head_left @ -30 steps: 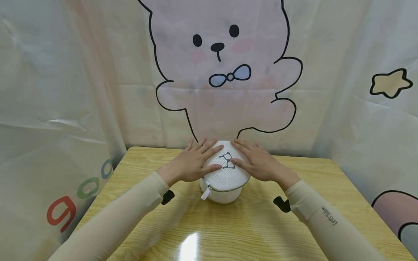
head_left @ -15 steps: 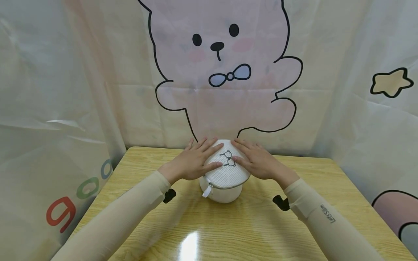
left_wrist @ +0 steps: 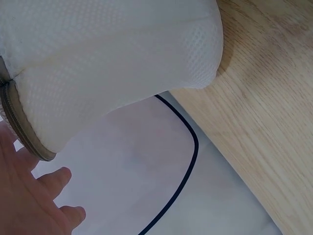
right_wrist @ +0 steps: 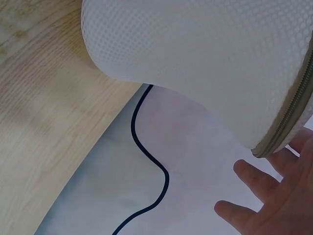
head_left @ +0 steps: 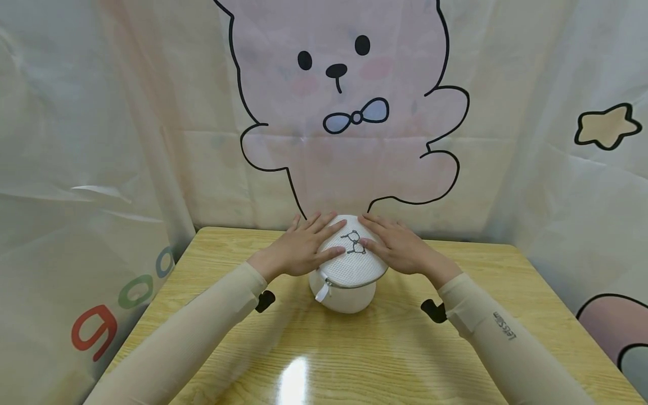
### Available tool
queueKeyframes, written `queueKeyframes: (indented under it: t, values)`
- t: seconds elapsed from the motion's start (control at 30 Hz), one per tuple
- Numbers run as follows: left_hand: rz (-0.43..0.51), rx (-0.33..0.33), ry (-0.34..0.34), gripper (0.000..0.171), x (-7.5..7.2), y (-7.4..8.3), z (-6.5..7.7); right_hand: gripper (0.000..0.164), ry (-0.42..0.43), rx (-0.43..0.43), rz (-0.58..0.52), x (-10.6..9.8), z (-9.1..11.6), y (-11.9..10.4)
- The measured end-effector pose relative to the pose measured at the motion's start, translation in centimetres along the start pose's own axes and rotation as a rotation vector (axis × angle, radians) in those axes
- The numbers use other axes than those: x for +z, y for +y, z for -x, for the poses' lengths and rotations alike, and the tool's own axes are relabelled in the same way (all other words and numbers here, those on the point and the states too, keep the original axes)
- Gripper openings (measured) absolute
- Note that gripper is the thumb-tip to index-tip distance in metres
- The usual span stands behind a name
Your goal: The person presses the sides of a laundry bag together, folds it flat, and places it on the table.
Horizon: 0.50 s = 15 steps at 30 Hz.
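A white mesh laundry bag (head_left: 346, 301) stands on the table, its round top tipped to face me. The top carries a dark line print (head_left: 356, 243). A zipper rings the top's edge, and its white pull tab (head_left: 322, 292) hangs at the front left. My left hand (head_left: 301, 247) rests on the top's left side, fingers extended. Opposite it, my right hand (head_left: 402, 246) rests on the right side, likewise with straight fingers. Both wrist views show the bag's mesh side (left_wrist: 122, 63) bulging and the brown zipper edge (right_wrist: 288, 112) beside the fingers.
The wood-grain table (head_left: 379, 360) reaches back to a hanging curtain (head_left: 202, 185) with a pink bear printed on it. More printed curtain (head_left: 597, 202) hangs along the right side, and another sheet (head_left: 91, 236) on the left.
The bag's top has tilted slightly, its front zipper edge and print moving up and a little right. Both hands have stayed on the top, and the wrists have risen a little.
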<state>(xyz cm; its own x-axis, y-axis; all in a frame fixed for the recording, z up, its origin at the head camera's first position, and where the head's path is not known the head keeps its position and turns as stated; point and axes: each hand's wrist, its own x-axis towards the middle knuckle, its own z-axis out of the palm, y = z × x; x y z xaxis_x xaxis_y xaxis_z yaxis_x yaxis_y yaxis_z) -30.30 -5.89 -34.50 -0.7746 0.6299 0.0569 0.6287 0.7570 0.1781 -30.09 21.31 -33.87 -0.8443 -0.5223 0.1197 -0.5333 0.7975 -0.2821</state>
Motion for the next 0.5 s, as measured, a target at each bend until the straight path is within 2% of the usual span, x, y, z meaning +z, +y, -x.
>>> queueKeyframes:
  t: [0.5]
  values:
    - [0.010,-0.012,-0.014,0.073,0.83,-0.66,-0.73,0.063,-0.032,0.024,-0.018,0.54,-0.55,0.57]
